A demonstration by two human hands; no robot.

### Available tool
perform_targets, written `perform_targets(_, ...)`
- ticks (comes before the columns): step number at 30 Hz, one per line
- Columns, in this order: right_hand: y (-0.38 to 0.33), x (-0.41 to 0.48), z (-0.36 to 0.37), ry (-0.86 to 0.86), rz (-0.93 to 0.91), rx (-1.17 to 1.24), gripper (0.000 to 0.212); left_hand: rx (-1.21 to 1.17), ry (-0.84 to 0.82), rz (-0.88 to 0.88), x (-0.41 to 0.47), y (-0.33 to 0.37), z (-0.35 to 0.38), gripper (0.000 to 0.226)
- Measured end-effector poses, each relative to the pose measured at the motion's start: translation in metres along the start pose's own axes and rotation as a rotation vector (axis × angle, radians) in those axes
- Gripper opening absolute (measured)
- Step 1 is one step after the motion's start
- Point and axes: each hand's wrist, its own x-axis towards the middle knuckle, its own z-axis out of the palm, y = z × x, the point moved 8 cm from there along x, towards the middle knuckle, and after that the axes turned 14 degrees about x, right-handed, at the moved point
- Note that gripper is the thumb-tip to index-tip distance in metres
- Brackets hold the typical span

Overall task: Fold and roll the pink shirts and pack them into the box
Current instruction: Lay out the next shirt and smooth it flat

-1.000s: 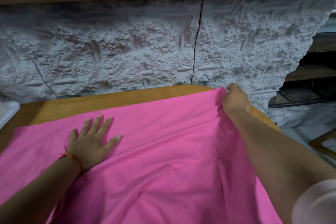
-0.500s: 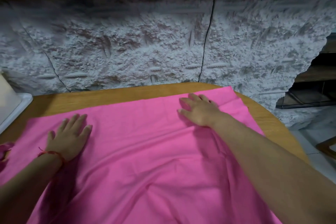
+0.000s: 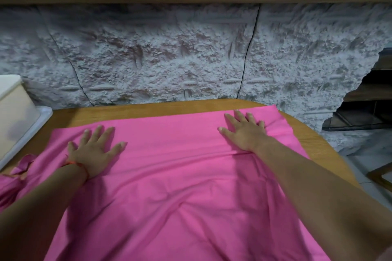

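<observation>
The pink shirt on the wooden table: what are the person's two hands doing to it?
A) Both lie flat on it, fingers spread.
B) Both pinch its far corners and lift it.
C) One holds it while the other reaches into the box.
A: the left hand and the right hand both rest palm down with straight fingers on the pink shirt, which is spread over the table.

Pink shirt (image 3: 180,176), tan table (image 3: 148,110), cream box (image 3: 14,112).

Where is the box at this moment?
Head view, far left edge: the box stands on the table by the wall, left of the pink shirt and the left hand flat on that shirt.
</observation>
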Motion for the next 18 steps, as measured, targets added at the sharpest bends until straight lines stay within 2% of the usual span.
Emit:
perform_targets(3,0.002,-0.014,0.005,0.004,-0.013,0.016,0.082,-0.025,0.042,-0.134,-0.009,-0.024,-0.008,0.104)
perform_targets(6,0.012,-0.023,0.010,-0.020,0.002,0.025,0.082,-0.056,0.011,-0.213,-0.015,-0.056,-0.003,0.105)
perform_targets(12,0.019,-0.022,0.006,-0.035,0.040,0.010,0.081,-0.157,-0.106,-0.220,0.002,-0.069,-0.005,0.120)
perform_targets(15,0.021,-0.020,0.008,-0.041,0.040,-0.001,0.082,-0.108,-0.195,-0.182,0.016,-0.071,-0.001,0.109)
perform_targets(18,0.020,-0.018,0.006,-0.048,0.045,-0.002,0.083,-0.060,-0.173,-0.141,0.020,-0.072,0.011,0.098)
